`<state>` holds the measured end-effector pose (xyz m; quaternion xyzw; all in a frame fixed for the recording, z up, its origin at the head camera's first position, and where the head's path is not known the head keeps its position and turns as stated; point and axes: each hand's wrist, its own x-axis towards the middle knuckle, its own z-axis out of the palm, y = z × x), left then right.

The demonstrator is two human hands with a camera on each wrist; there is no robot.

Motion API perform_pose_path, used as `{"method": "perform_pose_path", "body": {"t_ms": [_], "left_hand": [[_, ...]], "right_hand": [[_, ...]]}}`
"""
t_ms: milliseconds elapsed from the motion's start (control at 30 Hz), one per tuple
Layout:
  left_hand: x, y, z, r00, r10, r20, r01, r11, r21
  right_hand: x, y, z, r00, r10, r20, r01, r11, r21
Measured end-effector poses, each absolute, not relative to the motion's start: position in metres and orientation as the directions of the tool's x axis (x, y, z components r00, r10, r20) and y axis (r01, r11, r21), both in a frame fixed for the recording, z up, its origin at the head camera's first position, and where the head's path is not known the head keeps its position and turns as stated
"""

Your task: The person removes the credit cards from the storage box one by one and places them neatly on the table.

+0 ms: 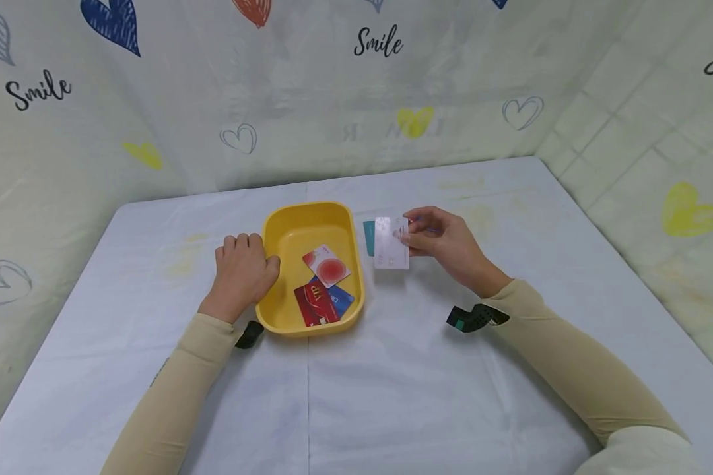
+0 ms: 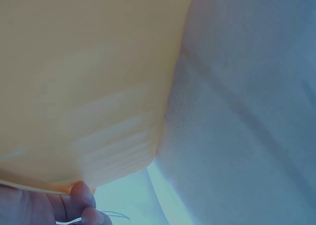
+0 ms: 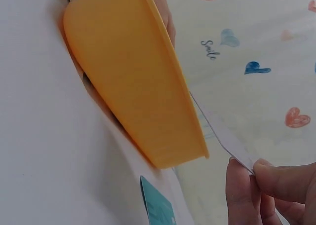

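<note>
My left hand [image 1: 241, 270] grips the left rim of a yellow plastic tray [image 1: 286, 247]; the left wrist view shows its fingertips [image 2: 83, 195] at the rim. Just right of the tray, my right hand [image 1: 445, 241] pinches a whitish card [image 1: 390, 245] between thumb and fingers, held above the table. A teal card [image 1: 369, 237] lies on the table, partly hidden behind the whitish one. Inside the tray are a white card with a red circle [image 1: 331, 269], a red VIP card [image 1: 315, 305] and a blue card [image 1: 341, 300], overlapping one another.
A white cloth [image 1: 368, 402] covers the table. Behind it hangs a pale curtain [image 1: 309, 86] printed with hearts and lettering. Some red and blue shows behind the right fingers, too hidden to identify.
</note>
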<state>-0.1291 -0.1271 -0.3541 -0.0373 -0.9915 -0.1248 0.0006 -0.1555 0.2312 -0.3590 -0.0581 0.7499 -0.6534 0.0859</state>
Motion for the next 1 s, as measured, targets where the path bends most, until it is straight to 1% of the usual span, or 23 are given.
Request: {"method": "perform_pose_path", "body": {"t_ms": [167, 600, 1000], "left_hand": [[-0.129, -0.128, -0.354, -0.998, 0.068, 0.003, 0.067, 0.965, 0.254], [-0.131, -0.129, -0.357, -0.997, 0.076, 0.005, 0.074, 0.962, 0.264], [-0.13, -0.129, -0.356, -0.997, 0.078, 0.019, 0.08, 0.961, 0.266]], "right_hand": [[-0.155, 0.231, -0.365, -0.977, -0.2, -0.073, 0.046, 0.134, -0.99], [-0.156, 0.232, -0.379, -0.972, -0.202, -0.117, 0.06, 0.27, -0.961], [-0.158, 0.231, -0.385, -0.972, -0.202, -0.122, 0.056, 0.305, -0.951]]}}
